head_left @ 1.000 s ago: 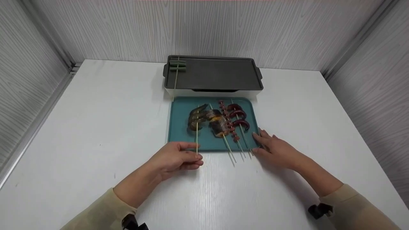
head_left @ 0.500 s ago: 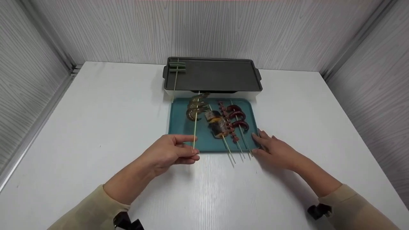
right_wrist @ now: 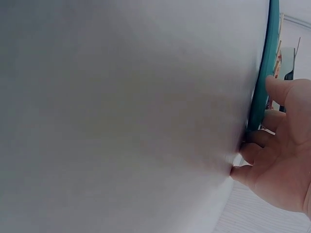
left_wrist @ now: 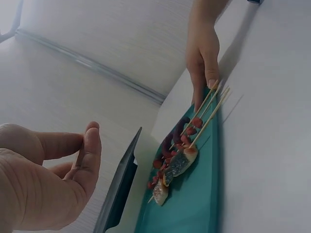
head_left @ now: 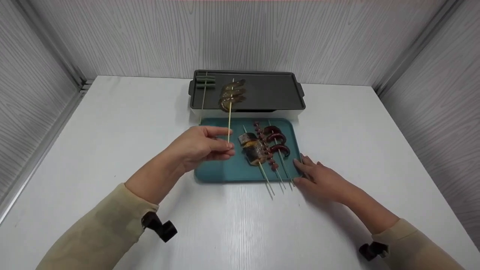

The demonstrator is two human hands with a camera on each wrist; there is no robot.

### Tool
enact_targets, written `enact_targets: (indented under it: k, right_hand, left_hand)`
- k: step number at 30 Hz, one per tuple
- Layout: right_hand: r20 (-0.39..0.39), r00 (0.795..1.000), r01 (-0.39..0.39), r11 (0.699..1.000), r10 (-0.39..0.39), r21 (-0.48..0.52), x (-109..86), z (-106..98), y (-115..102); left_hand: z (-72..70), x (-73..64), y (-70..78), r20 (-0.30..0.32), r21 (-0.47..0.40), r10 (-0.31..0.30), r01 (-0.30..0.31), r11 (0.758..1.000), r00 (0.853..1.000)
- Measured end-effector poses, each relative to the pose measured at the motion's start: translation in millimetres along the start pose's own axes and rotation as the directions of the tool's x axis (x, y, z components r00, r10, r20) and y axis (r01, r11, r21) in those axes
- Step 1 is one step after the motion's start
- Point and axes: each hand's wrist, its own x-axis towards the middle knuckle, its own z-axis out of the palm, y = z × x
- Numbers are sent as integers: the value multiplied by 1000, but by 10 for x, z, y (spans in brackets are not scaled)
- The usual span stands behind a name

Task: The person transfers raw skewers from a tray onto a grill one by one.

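My left hand (head_left: 206, 147) pinches the bare lower end of a shrimp skewer (head_left: 230, 98) between thumb and fingers. Its shrimp are raised and overlap the black grill plate (head_left: 268, 92) in the head view. In the left wrist view the left hand's (left_wrist: 63, 174) thumb and finger meet, while the skewer is hard to make out. At the near right corner of the teal tray (head_left: 213, 173), my right hand (head_left: 322, 180) grips the rim, thumb at the front and fingers along the side. The right wrist view shows that hand (right_wrist: 286, 141) against the tray's edge (right_wrist: 262, 87).
On the tray lie a skewer of fish chunks (head_left: 255, 152), one of small red pieces (head_left: 266, 150) and one of dark red curled pieces (head_left: 278, 138). A green vegetable skewer (head_left: 205, 82) sits on the grill's left end. Pale walls (head_left: 240, 33) surround the white table (head_left: 142, 120).
My left hand has lifted the shrimp skewer off the tray and carried it forward to the grill plate. The right hand has stayed at the tray corner.
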Motion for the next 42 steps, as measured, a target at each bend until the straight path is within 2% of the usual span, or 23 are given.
enact_targets:
  k: [12, 22, 27, 32, 42]
  right_hand:
    - [-8, 1000, -14, 1000, 14, -5, 17, 16, 13]
    - [-15, 1000, 16, 1000, -16, -11, -16, 1, 17]
    - [-13, 1000, 2, 1000, -2, -1, -26, -4, -1]
    - [-8, 1000, -7, 1000, 7, 7, -24, -5, -34]
    - [-1, 1000, -10, 1000, 10, 8, 12, -3, -55]
  left_hand:
    - [-88, 472, 265, -48, 10, 19, -18, 1000, 999]
    - [-108, 705, 378, -84, 2, 41, -41, 999, 996]
    - [-116, 873, 389, -107, -16, 47, -49, 999, 993]
    - [-144, 1031, 360, -121, -37, 29, -34, 999, 992]
    - [-215, 1187, 232, -165, -70, -15, 3, 998, 986]
